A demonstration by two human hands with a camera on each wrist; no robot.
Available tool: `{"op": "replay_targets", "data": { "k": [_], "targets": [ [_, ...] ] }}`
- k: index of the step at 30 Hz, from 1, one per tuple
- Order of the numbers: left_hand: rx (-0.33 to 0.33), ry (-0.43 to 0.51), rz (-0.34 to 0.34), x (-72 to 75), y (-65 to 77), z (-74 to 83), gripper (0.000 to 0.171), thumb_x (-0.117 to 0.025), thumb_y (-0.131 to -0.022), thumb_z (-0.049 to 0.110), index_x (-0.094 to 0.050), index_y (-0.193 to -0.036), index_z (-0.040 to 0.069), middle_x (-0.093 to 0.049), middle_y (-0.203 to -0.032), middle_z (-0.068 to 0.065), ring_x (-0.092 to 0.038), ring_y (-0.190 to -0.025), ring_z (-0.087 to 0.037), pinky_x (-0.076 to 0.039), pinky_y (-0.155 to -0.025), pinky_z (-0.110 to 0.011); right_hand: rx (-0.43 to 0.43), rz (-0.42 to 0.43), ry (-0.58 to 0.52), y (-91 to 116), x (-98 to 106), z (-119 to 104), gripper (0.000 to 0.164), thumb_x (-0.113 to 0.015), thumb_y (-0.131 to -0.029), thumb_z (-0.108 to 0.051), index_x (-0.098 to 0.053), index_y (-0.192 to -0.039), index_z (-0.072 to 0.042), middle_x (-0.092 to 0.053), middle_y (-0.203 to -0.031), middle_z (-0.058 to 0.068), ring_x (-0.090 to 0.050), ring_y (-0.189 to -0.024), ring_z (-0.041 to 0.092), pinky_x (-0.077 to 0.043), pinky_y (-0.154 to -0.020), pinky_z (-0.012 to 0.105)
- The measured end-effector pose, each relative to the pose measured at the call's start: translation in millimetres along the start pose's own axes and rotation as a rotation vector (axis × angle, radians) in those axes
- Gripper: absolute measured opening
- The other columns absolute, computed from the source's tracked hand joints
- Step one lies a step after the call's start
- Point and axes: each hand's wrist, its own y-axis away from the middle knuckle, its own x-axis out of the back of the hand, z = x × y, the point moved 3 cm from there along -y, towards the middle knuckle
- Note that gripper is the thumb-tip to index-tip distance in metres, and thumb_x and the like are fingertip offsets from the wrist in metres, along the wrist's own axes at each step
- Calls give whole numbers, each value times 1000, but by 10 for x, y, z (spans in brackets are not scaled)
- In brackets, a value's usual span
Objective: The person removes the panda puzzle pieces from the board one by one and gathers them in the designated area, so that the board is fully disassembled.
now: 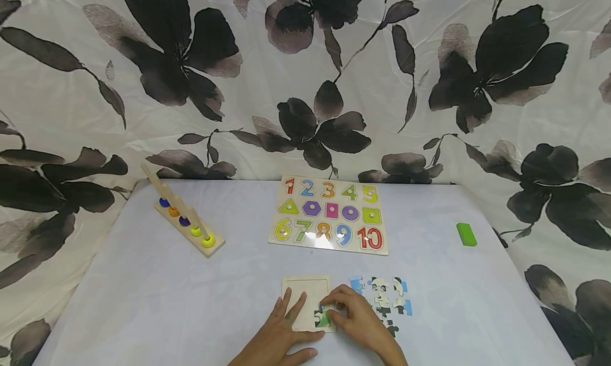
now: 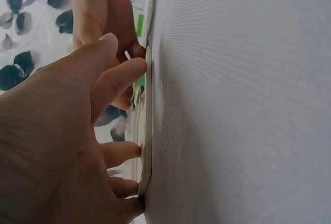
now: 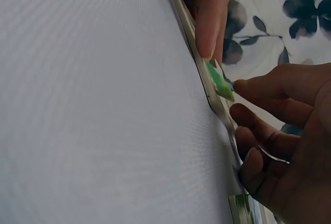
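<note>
A small wooden puzzle tray (image 1: 305, 287) lies near the front of the table. In its lower right corner is a green, black and white jigsaw piece (image 1: 322, 318), seen tilted against the tray in the right wrist view. My right hand (image 1: 361, 317) pinches this piece between thumb and index finger. Fingers spread, my left hand (image 1: 279, 337) rests on the tray's left side and lower edge, steadying it flat. Loose panda jigsaw pieces (image 1: 380, 285) lie just right of the tray, partly hidden behind the right hand.
Behind the tray lies a number and shape board (image 1: 312, 224). A wooden peg stand (image 1: 194, 233) with coloured beads stands at the back left. Toward the right table edge lies a green block (image 1: 466, 234). A floral cloth (image 1: 305, 69) hangs behind the table.
</note>
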Motion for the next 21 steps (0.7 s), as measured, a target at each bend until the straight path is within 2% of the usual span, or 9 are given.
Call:
{"op": "replay_targets", "data": {
  "k": [10,21],
  "targets": [
    [-1,2,-6,-7,-6,-11,41,-47,-94,57,-65,-123,35,-24,-154,-26,-5,-138,-59,-16,-106,-71,-12,-67,-94,-1,8,-6,21,-69,-85,-8,-71,-105,-16,-67,-92,-5,-53,-74,2,-45,-61,20],
    [-21,-4,11,-6,-2,-15,41,-46,-94,56,-65,-124,34,-25,-153,-26,-7,-137,-59,-17,-105,-72,71,-128,-66,-19,-19,-18,36,-74,-79,-3,-66,-112,-15,-61,-83,-7,-52,-72,3,-47,-66,21]
  ]
}}
